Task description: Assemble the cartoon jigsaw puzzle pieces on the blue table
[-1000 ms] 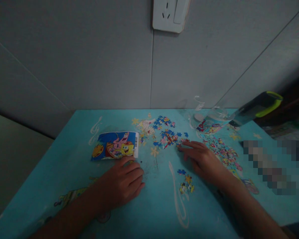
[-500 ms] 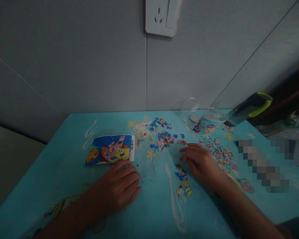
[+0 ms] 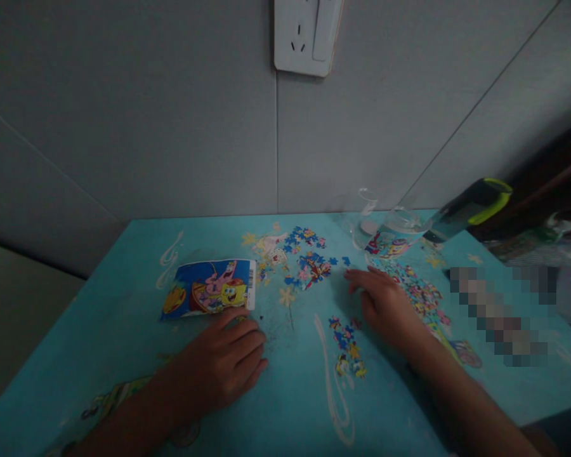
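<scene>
On the table [image 3: 285, 400], our left hand [image 3: 231, 355] lies slack, the packet [image 3: 209, 285] at its twelve o'clock — our right hand [image 3: 381, 299] is loose too, puzzle pieces [image 3: 345, 337] at its seven.

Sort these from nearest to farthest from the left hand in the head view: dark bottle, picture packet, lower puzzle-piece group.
1. Picture packet: just beyond the left hand.
2. Lower puzzle-piece group: right of that hand.
3. Dark bottle: far right, toward the back.
</scene>
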Available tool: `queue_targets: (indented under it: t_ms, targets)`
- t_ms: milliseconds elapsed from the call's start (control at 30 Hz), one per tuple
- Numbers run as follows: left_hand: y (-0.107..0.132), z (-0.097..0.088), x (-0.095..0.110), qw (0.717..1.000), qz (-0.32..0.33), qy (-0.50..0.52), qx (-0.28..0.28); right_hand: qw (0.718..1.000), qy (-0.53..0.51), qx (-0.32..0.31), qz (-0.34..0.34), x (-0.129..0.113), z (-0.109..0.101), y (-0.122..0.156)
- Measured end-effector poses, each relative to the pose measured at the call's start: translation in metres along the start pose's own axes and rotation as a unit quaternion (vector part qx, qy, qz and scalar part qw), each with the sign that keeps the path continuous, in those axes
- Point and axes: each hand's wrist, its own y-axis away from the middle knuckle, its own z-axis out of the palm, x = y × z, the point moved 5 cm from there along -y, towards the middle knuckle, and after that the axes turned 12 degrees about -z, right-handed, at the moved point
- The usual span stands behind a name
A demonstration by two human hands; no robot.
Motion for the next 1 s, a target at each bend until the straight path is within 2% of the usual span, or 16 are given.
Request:
queue_targets:
  t_ms: [133, 233, 300, 433, 600, 800, 900, 1000]
  targets:
    - [-0.001, -0.002, 0.000, 1.000, 0.000, -0.001, 0.006, 1.000, 0.014, -0.019, 0.004, 0.004, 0.003, 0.001]
    - [-0.001, -0.002, 0.000, 1.000, -0.004, 0.003, 0.005, 1.000, -0.017, 0.008, 0.004, 0.003, 0.003, 0.001]
    - [-0.001, -0.002, 0.000, 1.000, -0.005, 0.007, 0.005, 1.000, 0.002, 0.021, 0.008, 0.004, 0.002, 0.001]
    - [-0.001, -0.002, 0.001, 1.000, -0.003, 0.006, 0.009, 0.999, 0.045, -0.011, 0.018, 0.012, 0.004, 0.002]
    - [0.001, 0.001, 0.000, 1.000, 0.005, -0.009, 0.000, 0.994, 0.072, 0.037, 0.071, 0.024, -0.001, 0.004]
    - [0.002, 0.000, 0.000, 1.000, 0.012, -0.015, -0.002, 0.990, 0.120, -0.060, 0.030, 0.028, 0.017, -0.004]
    - [0.000, -0.001, 0.001, 1.000, 0.014, -0.019, -0.008, 0.987, 0.143, -0.073, 0.016, 0.016, 0.016, -0.002]
    - [-0.002, -0.001, 0.002, 1.000, 0.010, -0.022, -0.006, 0.990, 0.117, -0.080, -0.023, -0.010, 0.013, -0.001]
